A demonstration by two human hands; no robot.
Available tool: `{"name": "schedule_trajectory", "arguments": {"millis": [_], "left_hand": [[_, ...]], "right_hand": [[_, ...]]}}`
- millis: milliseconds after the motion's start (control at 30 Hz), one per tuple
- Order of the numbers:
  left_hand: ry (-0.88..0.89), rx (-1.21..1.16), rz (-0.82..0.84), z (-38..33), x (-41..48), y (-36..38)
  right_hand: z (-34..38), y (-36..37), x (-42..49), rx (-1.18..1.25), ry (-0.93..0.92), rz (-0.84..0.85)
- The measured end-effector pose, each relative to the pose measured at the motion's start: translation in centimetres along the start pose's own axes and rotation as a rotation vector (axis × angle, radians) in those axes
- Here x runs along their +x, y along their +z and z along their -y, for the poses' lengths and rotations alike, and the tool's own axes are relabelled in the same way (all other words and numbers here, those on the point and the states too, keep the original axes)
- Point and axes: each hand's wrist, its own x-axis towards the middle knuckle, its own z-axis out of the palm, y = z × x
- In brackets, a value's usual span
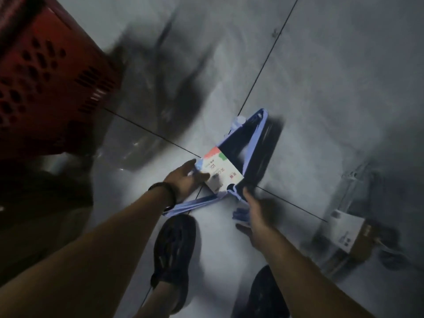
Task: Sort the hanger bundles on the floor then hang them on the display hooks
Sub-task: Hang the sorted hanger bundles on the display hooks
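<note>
A bundle of light blue hangers [252,143] with a white paper label [221,172] lies just above the grey floor tiles in the middle of the view. My left hand [185,180] holds the bundle at the label's left edge, thumb on the paper. My right hand [257,212] grips the bundle's lower corner near the hooks [241,216]. A dark, blurred bundle of hangers in clear wrap [160,88] lies on the floor further back. The picture is motion-blurred.
A red perforated plastic crate [46,76] stands at the upper left. A cardboard box with a white label [351,235] sits at the right beside a grey wrapped item [353,184]. My two dark shoes [174,253] stand on the tiles below the bundle.
</note>
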Motion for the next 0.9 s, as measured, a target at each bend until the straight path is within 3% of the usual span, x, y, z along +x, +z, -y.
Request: {"name": "schedule_trajectory", "arguments": {"millis": [67, 200, 433, 500, 600, 633, 667, 700, 900], "left_hand": [[-0.064, -0.253, 0.093, -0.9, 1.4, 0.4], [-0.111, -0.35, 0.169, -2.0, 1.9, 0.9], [-0.084, -0.256, 0.266, -3.0, 2.2, 1.2], [-0.091, -0.203, 0.296, -3.0, 2.9, 0.9], [-0.096, -0.151, 0.34, -2.6, 3.7, 0.3], [-0.101, -0.143, 0.354, -2.8, 3.4, 0.0], [-0.109, -0.139, 0.378, -3.0, 3.0, -0.3], [-0.111, -0.139, 0.401, -3.4, 2.3, -0.6], [-0.179, -0.036, 0.385, -5.5, -3.6, -1.8]], "right_hand": [[-0.8, -0.1, 0.8, 0.057, -0.01, 0.018], [-2.0, -0.8, 0.9, 0.097, -0.036, 0.086], [-2.0, -2.5, 0.5, 0.078, -0.204, 0.181], [-1.3, -2.2, 0.4, 0.069, -0.206, 0.32], [-2.6, -3.6, 2.2, 0.011, -0.449, 0.249], [-2.2, -3.3, 1.2, -0.088, -0.42, 0.365], [-1.6, -2.8, 1.1, -0.038, -0.176, 0.439], [-1.3, -3.4, 1.0, -0.105, -0.19, 0.282], [1.7, -7.3, -5.1, -0.184, -0.304, 0.128]]}}
